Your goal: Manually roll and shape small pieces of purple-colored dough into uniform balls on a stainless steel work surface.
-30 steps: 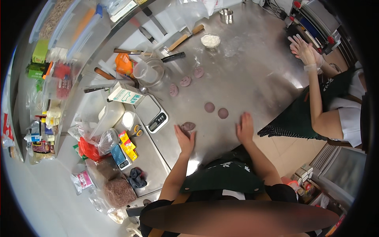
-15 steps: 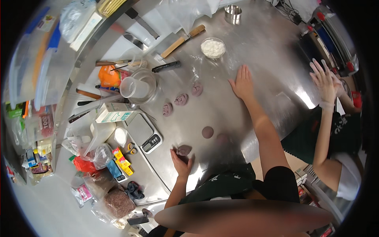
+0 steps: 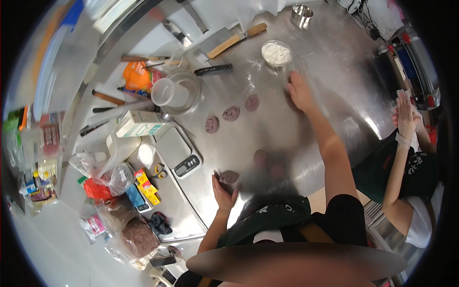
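- A purple dough piece [image 3: 229, 177] is placed on the steel surface [image 3: 224, 148], to the right of the larger scale [image 3: 173, 142] and slightly nearer the person.
- The left hand [image 3: 224, 193] is curved around the near side of this piece, thumb and fingers spread apart; whether the dough is pressed cannot be told.
- Two round dough balls [image 3: 260, 158] are set farther right of the scale, side by side in shadow.
- Three shaped dough pieces [image 3: 231, 114] are laid in a slanting row, beyond the scale and to its right, their tops visibly creased.
- The right hand [image 3: 300, 91] is stretched out well beyond and right of the scale, fingers extended and loosely together, fingertips near the glass bowl of white powder [image 3: 276, 53].
- A metal ring [image 3: 301, 16] is stood farthest beyond the scale on that side.
- A wooden-handled tool [image 3: 237, 40] and a black-handled one [image 3: 213, 70] are laid beyond the scale.
- A clear plastic cup [image 3: 169, 92] is placed directly beyond the scale, a carton [image 3: 141, 123] to its left.
- Scissors [image 3: 160, 171] and yellow boxes [image 3: 147, 186] are kept left of the scale, nearer the person.
- A co-worker's gloved hands [image 3: 405, 115] are held palm to palm, far right of the scale.
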The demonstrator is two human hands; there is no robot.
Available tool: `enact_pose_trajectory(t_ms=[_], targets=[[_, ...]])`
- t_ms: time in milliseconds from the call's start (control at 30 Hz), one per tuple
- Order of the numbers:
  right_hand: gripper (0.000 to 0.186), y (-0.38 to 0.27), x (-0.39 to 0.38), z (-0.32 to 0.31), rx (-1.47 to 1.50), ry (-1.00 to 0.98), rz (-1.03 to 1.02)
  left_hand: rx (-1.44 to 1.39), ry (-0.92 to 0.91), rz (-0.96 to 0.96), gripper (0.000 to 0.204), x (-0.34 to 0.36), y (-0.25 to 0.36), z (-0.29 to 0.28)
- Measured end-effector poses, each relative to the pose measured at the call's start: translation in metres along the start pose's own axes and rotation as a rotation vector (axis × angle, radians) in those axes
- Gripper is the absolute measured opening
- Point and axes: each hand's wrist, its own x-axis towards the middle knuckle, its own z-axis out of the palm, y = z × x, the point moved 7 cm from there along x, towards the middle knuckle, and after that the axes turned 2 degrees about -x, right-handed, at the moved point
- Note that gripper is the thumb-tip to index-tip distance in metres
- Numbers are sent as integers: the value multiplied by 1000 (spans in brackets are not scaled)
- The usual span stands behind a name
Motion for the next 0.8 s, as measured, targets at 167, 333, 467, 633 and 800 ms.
enact_pose_trajectory(t_ms=[167,333,467,633,800], targets=[[59,-39,-57,-39,1751,189,715,-124,32,-48,91,2,2,-11],[61,-120,-95,-66,2055,105,780,-223,47,-53,82,10,-6,-16],[59,-179,-163,-34,1845,-187,760,-236,52,-27,70,7,2,-26],[52,-273,-225,-2,352,-291,-314,-127,-28,119,69,4,15,-33],[64,-319,-250,21,82,-264,-574,-81,-68,277,68,5,21,-28]])
